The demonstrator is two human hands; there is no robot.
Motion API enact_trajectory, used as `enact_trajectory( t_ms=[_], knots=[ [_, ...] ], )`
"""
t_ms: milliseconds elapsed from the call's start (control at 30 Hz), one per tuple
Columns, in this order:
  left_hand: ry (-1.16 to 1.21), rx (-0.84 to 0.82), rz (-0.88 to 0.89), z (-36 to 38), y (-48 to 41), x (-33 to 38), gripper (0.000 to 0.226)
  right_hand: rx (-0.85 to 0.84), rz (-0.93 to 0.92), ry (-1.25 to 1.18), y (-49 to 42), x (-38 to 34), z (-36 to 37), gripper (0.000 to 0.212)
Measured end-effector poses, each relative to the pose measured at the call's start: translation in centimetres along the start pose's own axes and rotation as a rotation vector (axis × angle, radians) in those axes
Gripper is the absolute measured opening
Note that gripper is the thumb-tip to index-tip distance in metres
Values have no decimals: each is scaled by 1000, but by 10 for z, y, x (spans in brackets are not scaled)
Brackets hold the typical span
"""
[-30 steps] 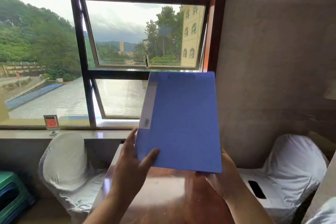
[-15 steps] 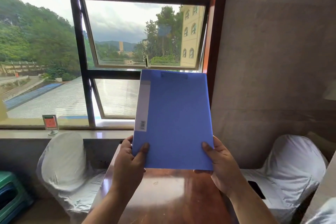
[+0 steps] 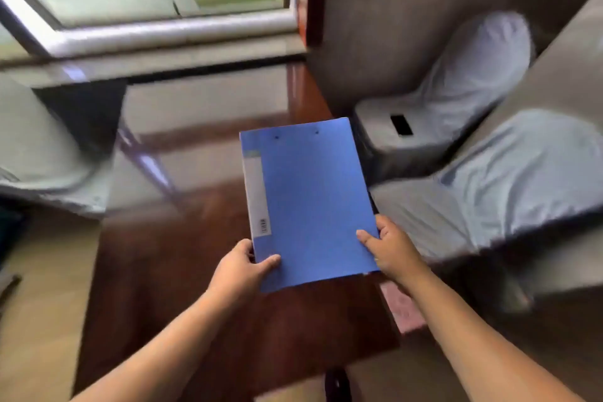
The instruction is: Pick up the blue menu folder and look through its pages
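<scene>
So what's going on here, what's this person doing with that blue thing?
A person is holding a closed blue menu folder over a dark wooden table, gripping its near corners with both bare hands: left hand at the spine side, right hand at the opening edge. The cover is not yet open, so no pages show. White-covered chairs sit to the right, one with a dark phone-like object on its seat.

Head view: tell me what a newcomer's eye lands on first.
First, the closed blue plastic menu folder at centre, held by its near corners over the glossy dark red-brown wooden table by the left hand and the right hand. Next, the pale grey cloth-covered chairs on the right, one with a flat black object on its seat.
</scene>
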State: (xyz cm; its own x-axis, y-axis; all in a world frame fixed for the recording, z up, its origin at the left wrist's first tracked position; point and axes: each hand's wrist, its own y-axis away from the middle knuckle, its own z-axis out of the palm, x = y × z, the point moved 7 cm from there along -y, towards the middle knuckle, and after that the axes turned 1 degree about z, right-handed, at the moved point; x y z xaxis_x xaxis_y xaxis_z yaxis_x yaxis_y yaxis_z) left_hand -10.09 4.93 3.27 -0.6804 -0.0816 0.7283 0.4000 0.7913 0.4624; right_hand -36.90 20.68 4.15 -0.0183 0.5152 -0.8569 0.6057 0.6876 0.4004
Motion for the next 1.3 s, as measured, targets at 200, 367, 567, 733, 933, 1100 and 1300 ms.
enact_trajectory(
  t_ms=[200,367,567,733,933,1100,1300],
  knots=[
    [-289,-154,-218,114,28,-123,45,-73,224,456,30,154,21,14],
    [-462,-197,-262,141,36,-163,51,-129,282,638,40,201,38,26],
    [-808,-257,-107,138,24,-152,57,-15,183,929,40,191,36,48],
    [-882,-303,-97,150,29,-150,76,-148,-2,959,59,188,76,50],
    [-855,-311,-106,167,26,-143,77,-191,41,878,73,206,87,45],
    [-839,-292,-84,177,21,-137,75,-178,28,879,67,206,75,46],
    [-907,-262,-98,150,20,-127,78,-217,32,950,61,194,78,49]
  ],
)
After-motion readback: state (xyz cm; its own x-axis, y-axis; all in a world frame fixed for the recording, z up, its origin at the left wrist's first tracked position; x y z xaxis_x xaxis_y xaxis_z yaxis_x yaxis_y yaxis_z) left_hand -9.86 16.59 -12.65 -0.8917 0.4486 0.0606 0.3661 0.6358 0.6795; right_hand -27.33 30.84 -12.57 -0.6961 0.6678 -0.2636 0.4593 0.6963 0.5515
